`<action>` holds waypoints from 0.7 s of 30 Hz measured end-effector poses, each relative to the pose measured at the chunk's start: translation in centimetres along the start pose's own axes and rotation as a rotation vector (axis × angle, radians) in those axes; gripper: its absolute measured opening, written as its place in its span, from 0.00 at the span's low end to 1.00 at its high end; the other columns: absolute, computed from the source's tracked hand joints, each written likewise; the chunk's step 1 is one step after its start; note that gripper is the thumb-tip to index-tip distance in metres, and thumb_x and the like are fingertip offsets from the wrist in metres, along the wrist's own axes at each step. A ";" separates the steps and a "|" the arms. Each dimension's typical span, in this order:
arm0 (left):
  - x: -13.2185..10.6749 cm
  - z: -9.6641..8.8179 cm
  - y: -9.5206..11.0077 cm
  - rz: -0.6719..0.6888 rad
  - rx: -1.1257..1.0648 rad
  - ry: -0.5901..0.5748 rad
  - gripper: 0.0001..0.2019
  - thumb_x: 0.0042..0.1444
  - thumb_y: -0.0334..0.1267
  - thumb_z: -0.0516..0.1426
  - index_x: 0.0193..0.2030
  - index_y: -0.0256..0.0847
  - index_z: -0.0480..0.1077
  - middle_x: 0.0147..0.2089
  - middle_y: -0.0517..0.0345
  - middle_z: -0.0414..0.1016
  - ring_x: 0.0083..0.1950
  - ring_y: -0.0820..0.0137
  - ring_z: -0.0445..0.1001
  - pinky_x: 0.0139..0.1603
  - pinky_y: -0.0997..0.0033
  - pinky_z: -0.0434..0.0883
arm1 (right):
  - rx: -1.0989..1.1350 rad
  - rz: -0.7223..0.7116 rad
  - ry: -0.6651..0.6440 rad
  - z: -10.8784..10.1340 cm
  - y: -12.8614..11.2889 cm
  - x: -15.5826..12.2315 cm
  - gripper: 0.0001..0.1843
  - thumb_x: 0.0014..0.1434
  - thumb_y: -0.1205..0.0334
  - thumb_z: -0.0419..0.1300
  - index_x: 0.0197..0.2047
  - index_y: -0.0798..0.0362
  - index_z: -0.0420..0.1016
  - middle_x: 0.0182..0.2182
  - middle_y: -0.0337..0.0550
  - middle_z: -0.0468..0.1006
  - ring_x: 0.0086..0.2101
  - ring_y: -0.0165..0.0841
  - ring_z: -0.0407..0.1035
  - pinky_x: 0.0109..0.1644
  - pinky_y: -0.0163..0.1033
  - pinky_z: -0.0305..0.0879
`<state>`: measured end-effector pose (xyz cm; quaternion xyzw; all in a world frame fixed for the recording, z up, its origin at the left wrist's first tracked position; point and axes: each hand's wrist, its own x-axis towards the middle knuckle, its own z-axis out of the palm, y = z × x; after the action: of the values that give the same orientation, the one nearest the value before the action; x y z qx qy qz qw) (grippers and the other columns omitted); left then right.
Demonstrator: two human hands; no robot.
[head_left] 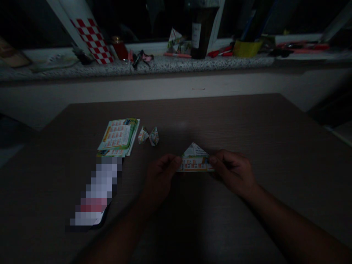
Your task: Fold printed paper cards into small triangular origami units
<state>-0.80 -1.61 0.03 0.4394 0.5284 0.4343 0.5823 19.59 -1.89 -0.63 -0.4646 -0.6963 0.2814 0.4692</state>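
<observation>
Between both hands is a folded piece of printed paper (195,161), with a pointed triangular top and a straight band along its lower edge. My left hand (163,172) pinches its left end between thumb and fingers. At the right end, my right hand (233,168) grips it the same way, thumb on top. Left of the hands, two small folded paper pieces (149,136) stand close together on the table. Beside them lies a stack of printed paper sheets (118,135) with calendar-like grids.
A phone (99,190) with a blurred-out screen lies on the brown table (233,121) at left. Behind the table runs a granite sill (165,68), holding a red-and-white checkered cylinder (95,40), a dark labelled container (202,33) and a yellow holder (247,48).
</observation>
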 end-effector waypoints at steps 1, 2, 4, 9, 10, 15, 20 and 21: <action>0.0 0.0 -0.1 -0.004 -0.005 -0.002 0.12 0.52 0.46 0.61 0.31 0.38 0.73 0.26 0.61 0.75 0.29 0.73 0.73 0.31 0.77 0.70 | 0.004 -0.010 -0.008 0.0 0.0 0.0 0.18 0.63 0.59 0.56 0.22 0.54 0.66 0.17 0.34 0.66 0.18 0.23 0.59 0.20 0.30 0.54; 0.1 0.0 -0.2 -0.009 -0.016 -0.004 0.12 0.53 0.46 0.61 0.31 0.38 0.73 0.26 0.61 0.74 0.29 0.73 0.73 0.31 0.77 0.70 | 0.014 -0.025 -0.017 -0.1 0.0 -0.1 0.18 0.64 0.59 0.55 0.23 0.54 0.66 0.17 0.34 0.65 0.18 0.23 0.60 0.21 0.30 0.54; 0.1 0.0 -0.3 -0.020 -0.059 0.005 0.11 0.53 0.46 0.61 0.31 0.38 0.72 0.27 0.61 0.74 0.28 0.74 0.72 0.30 0.77 0.71 | 0.042 -0.052 -0.035 -0.2 0.1 -0.1 0.19 0.66 0.58 0.51 0.24 0.54 0.67 0.17 0.34 0.65 0.18 0.24 0.59 0.21 0.30 0.54; 0.2 0.0 -0.4 -0.048 -0.150 0.004 0.12 0.52 0.46 0.61 0.29 0.38 0.71 0.26 0.62 0.72 0.25 0.75 0.70 0.25 0.78 0.69 | 0.043 -0.040 -0.026 -0.2 0.6 -0.1 0.10 0.66 0.63 0.51 0.43 0.51 0.73 0.33 0.40 0.77 0.31 0.29 0.72 0.34 0.32 0.67; 0.3 0.0 -0.5 -0.055 -0.157 -0.013 0.13 0.51 0.46 0.61 0.29 0.37 0.71 0.25 0.62 0.71 0.24 0.76 0.69 0.24 0.79 0.68 | 0.046 -0.064 -0.019 -0.1 0.6 0.0 0.11 0.65 0.65 0.53 0.49 0.49 0.71 0.38 0.42 0.78 0.36 0.30 0.73 0.39 0.34 0.68; 0.2 0.2 -0.5 -0.121 -0.100 -0.145 0.13 0.52 0.46 0.60 0.27 0.38 0.68 0.24 0.64 0.68 0.23 0.77 0.65 0.22 0.80 0.64 | 0.023 -0.191 -0.115 0.0 0.5 0.5 0.18 0.59 0.70 0.58 0.52 0.50 0.69 0.52 0.50 0.71 0.52 0.38 0.67 0.52 0.42 0.66; -0.2 0.0 -0.2 0.017 0.334 -0.301 0.11 0.58 0.44 0.54 0.34 0.38 0.72 0.30 0.58 0.73 0.31 0.72 0.70 0.31 0.74 0.66 | 0.026 -0.126 -0.127 -0.1 0.1 0.6 0.08 0.63 0.68 0.54 0.45 0.52 0.71 0.41 0.46 0.76 0.42 0.34 0.71 0.45 0.39 0.68; -0.2 -0.2 0.0 0.083 0.430 -0.300 0.10 0.58 0.42 0.54 0.37 0.38 0.72 0.33 0.57 0.74 0.34 0.69 0.72 0.35 0.72 0.68 | 0.018 -0.095 -0.138 -0.1 0.0 0.6 0.08 0.64 0.67 0.53 0.45 0.52 0.71 0.38 0.44 0.76 0.39 0.33 0.72 0.43 0.38 0.68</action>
<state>-1.03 -1.79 0.02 0.6337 0.4979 0.2656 0.5291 19.64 -1.33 -0.31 -0.4062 -0.7456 0.2964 0.4373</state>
